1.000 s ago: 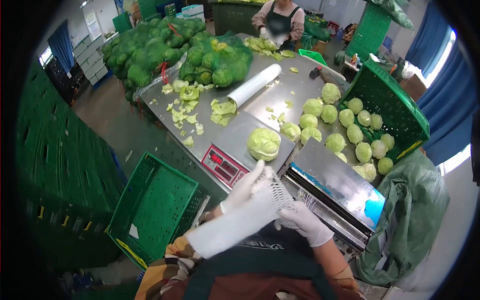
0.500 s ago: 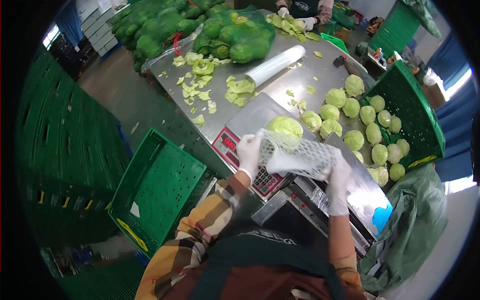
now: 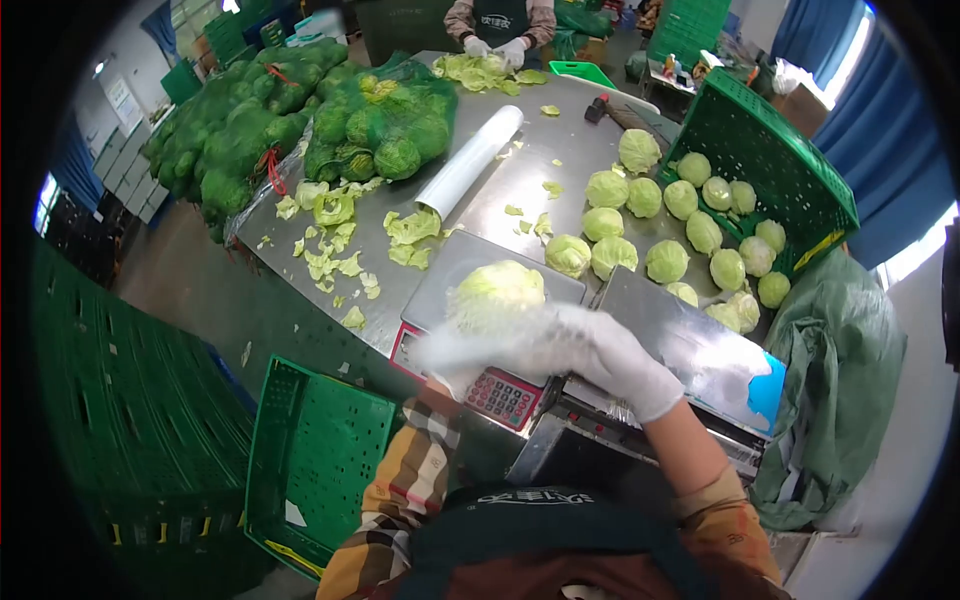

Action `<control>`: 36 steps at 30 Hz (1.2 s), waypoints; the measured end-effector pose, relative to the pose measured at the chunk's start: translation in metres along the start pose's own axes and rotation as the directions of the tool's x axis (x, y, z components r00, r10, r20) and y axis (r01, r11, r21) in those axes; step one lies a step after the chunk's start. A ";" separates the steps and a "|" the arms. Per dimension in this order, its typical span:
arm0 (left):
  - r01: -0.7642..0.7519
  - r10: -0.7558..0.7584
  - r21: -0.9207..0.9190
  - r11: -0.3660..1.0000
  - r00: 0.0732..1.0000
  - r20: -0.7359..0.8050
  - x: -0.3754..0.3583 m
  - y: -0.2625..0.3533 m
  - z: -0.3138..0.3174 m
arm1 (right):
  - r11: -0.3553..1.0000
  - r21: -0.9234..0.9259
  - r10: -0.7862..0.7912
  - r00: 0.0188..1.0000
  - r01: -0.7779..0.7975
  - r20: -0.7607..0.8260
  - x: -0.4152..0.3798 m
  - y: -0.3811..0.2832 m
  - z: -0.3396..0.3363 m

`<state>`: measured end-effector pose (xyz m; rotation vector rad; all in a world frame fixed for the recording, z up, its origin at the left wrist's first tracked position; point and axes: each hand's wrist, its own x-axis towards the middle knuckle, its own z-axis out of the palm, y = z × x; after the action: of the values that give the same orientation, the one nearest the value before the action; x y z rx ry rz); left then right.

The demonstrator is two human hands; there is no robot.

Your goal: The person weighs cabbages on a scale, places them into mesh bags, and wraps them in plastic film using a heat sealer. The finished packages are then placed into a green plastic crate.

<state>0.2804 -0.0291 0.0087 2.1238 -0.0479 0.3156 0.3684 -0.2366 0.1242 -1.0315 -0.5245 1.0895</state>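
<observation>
A pale green cabbage (image 3: pixel 500 285) sits on the plate of a red-edged scale (image 3: pixel 445 275). White netting (image 3: pixel 470 335), blurred by motion, lies over the cabbage's near side. Around the netting at the scale's front is my left hand (image 3: pixel 447 360), gloved in white; its fingers are smeared. My right hand (image 3: pixel 625 365), also white-gloved, reaches in from the right with its fingertips at the netting and close to the cabbage; its grip is blurred. Below them the scale's keypad (image 3: pixel 500 397) shows.
Several trimmed cabbages (image 3: pixel 605 223) lie right of the scale, some inside a tipped green crate (image 3: pixel 780 160). A white roll (image 3: pixel 470 160), net sacks (image 3: pixel 385 120) and loose leaves (image 3: pixel 335 207) are behind. Another crate (image 3: pixel 320 450) stands lower left. A co-worker's gloved hands (image 3: pixel 495 50) handle leaves.
The netting, earlier stretched between my hands in front of the cabbage, is now over its near side. My right hand has moved left, nearer my left hand. The view has shifted.
</observation>
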 end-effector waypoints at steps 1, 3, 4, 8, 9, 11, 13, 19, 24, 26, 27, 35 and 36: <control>-0.086 0.069 -0.163 0.983 0.992 -0.108 0.004 0.010 0.007 | 0.992 -0.115 0.049 0.997 -0.055 -0.052 -0.014 -0.006 0.009; -0.185 0.124 -0.313 0.932 0.971 -0.205 0.001 0.033 0.012 | 0.954 0.001 0.297 0.942 -0.300 -0.158 -0.039 -0.020 0.022; -0.136 0.032 -0.589 0.796 0.982 -0.184 -0.005 0.049 0.013 | 0.957 0.011 0.288 0.943 -0.290 -0.168 -0.051 -0.031 0.025; 0.069 -0.109 -0.940 0.335 0.993 0.035 -0.016 0.086 0.038 | 0.827 -0.516 0.183 0.974 -0.225 -0.131 -0.082 -0.058 0.033; 0.139 -0.103 -0.921 0.365 0.989 0.109 -0.016 0.093 0.047 | 0.913 -0.407 -0.136 0.959 0.024 -0.248 -0.079 -0.053 0.031; 0.270 -0.095 -0.863 0.427 0.963 0.254 -0.016 0.106 0.064 | 0.893 -0.330 -0.426 0.809 0.305 -0.406 -0.081 -0.042 0.015; 0.328 -0.062 -0.850 0.411 0.941 0.333 -0.022 0.107 0.074 | 0.908 -0.089 -0.357 0.644 0.410 -0.676 -0.085 -0.026 -0.008; 0.455 -0.016 -0.828 0.327 0.879 0.477 -0.026 0.129 0.119 | 0.986 0.016 -0.087 0.592 0.168 -0.802 -0.125 0.044 -0.035; 0.517 -0.096 -0.851 -0.097 0.846 0.525 -0.014 0.165 0.145 | 0.955 -0.266 -0.125 0.636 -0.131 -0.761 -0.184 0.036 -0.088; 0.501 -0.139 -0.865 -0.007 0.856 0.498 0.006 0.169 0.147 | 0.897 -0.424 -0.422 0.529 0.124 -0.736 -0.209 0.035 -0.113; 0.498 -0.157 -0.863 0.084 0.862 0.482 0.018 0.169 0.147 | 0.898 -0.423 -0.419 0.523 0.120 -0.742 -0.221 0.020 -0.105; 0.202 0.009 -0.514 0.834 0.925 0.379 0.089 0.179 0.194 | 0.892 -0.430 -0.427 0.569 0.139 -0.703 -0.253 0.003 -0.142; 0.202 0.013 -0.511 0.836 0.922 0.386 0.092 0.165 0.205 | 0.905 -0.414 -0.395 0.563 0.100 -0.726 -0.256 0.009 -0.152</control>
<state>0.3855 -0.2816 0.0624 1.5784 -0.2278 -0.1648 0.3782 -0.5310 0.0780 -1.5614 -0.0877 0.1772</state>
